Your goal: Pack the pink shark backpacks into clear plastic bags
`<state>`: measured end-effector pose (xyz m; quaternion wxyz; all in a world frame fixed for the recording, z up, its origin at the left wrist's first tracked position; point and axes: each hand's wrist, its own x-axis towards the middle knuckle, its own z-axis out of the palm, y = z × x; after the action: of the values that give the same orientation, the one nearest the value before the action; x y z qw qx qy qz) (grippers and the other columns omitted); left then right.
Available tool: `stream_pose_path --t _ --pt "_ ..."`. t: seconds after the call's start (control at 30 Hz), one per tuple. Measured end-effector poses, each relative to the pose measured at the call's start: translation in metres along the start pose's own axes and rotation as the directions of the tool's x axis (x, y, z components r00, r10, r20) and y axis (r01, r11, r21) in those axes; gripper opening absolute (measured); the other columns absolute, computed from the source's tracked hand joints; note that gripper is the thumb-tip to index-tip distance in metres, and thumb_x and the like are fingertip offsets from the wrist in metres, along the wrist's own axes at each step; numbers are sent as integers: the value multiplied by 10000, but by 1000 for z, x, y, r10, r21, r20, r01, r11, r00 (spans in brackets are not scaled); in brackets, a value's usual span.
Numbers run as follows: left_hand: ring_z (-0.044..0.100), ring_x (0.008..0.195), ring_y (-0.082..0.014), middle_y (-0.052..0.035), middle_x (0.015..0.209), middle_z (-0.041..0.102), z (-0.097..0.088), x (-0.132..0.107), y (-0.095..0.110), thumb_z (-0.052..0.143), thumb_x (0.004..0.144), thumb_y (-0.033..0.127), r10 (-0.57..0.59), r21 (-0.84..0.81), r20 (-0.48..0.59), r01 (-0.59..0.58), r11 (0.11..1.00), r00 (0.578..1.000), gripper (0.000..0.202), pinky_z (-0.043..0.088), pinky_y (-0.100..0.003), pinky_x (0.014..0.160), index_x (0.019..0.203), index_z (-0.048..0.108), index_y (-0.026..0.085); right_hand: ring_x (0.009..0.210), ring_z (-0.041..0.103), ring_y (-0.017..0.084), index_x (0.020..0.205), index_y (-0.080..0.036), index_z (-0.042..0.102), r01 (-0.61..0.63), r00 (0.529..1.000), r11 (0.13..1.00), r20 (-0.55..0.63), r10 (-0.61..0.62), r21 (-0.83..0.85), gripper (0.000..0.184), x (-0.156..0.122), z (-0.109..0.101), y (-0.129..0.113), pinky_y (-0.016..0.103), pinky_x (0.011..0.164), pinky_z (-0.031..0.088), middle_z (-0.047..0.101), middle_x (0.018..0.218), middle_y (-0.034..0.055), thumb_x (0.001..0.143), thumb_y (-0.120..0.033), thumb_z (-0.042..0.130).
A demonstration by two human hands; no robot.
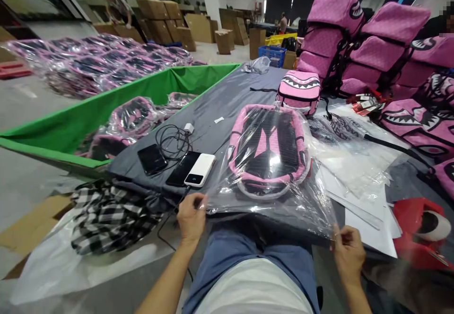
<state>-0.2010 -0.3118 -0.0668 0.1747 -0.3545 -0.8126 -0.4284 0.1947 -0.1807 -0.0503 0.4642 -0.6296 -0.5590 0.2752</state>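
Observation:
A pink and black backpack [267, 148] lies flat on the table in front of me, inside a clear plastic bag [227, 200]. The bag's near edge is stretched wide between my two hands. My left hand [192, 215] pinches its left corner, close to the table's front edge. At the right corner, my right hand [349, 250] is closed on the plastic. Beyond the bagged backpack stands a small pink bag [298, 91] with a printed toothed mouth. Right of it, more clear plastic bags [351, 143] lie spread out.
Left on the grey-covered table [227, 110] are a white power bank [199, 170], phones and cables. A green-lined bin [117, 97] with wrapped backpacks stands beside it. Stacked pink backpacks [322, 47] rise at the back right. A red tape dispenser [411, 214] sits near right.

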Motion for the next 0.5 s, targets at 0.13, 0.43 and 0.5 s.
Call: stream_pose_path --t 0.13,0.43,0.5 --pt "560 662 -166 16 693 573 -6 -13 -22 606 854 521 -191 -173 60 199 965 980 351 469 -293 661 688 544 217 419 491 136 750 -247 475 42 999 976 14 -40 -214 560 10 -16 5 263 454 400 517 519 -53 741 -789 616" --pt "417 522 -119 75 571 431 -23 -45 -23 828 634 521 -496 -410 109 494 767 861 502 366 -288 534 597 425 224 444 440 100 747 -252 434 129 991 942 78 -110 -308 356 -21 -28 9 227 476 375 422 555 -87 863 -581 506" --pt "484 588 -147 43 686 528 -28 -44 -17 832 620 553 -458 -379 102 461 802 883 461 423 -321 580 684 515 225 436 470 101 769 -251 429 82 994 962 88 -61 -259 353 -27 -26 9 221 463 388 444 556 -88 871 -577 515"
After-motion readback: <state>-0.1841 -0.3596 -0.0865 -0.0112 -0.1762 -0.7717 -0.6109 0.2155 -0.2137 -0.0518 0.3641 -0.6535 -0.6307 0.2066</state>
